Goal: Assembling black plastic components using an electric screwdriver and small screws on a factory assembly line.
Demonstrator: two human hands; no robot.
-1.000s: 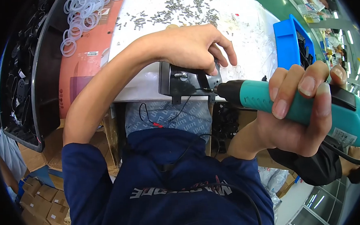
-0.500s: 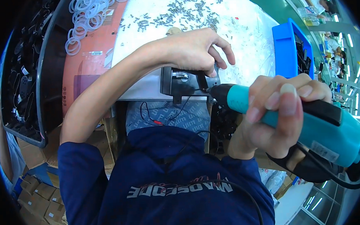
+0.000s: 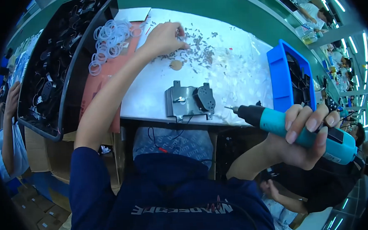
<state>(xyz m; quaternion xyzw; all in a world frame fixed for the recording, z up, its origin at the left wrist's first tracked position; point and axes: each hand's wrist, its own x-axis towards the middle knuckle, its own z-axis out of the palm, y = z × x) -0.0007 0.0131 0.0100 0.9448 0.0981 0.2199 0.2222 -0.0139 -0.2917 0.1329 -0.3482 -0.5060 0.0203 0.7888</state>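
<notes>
My right hand (image 3: 307, 129) is wrapped round a teal electric screwdriver (image 3: 271, 121). Its black nose and thin bit point left, clear of the black plastic housing (image 3: 185, 99). This housing lies by the table's near edge, with a raised oval perforated part on its right side and a small metal piece on its left. A thin black wire with a red connector (image 3: 163, 150) hangs below it over my lap. Farther off, my left hand (image 3: 165, 39) is over the scattered small screws (image 3: 199, 45), thumb and index finger apart. Its other fingers are mostly hidden.
A round tan disc (image 3: 176, 65) lies on the white tabletop (image 3: 145, 96). Translucent rings (image 3: 109, 37) are heaped on reddish cardboard at left, beside a black crate (image 3: 59, 80) of black parts. A blue bin (image 3: 278, 74) holds black pieces at right. Other people work on both sides.
My left hand has gone from the housing to the screws at the far side. The screwdriver has drawn back right, off the housing. The view has shifted, showing more of the table.
</notes>
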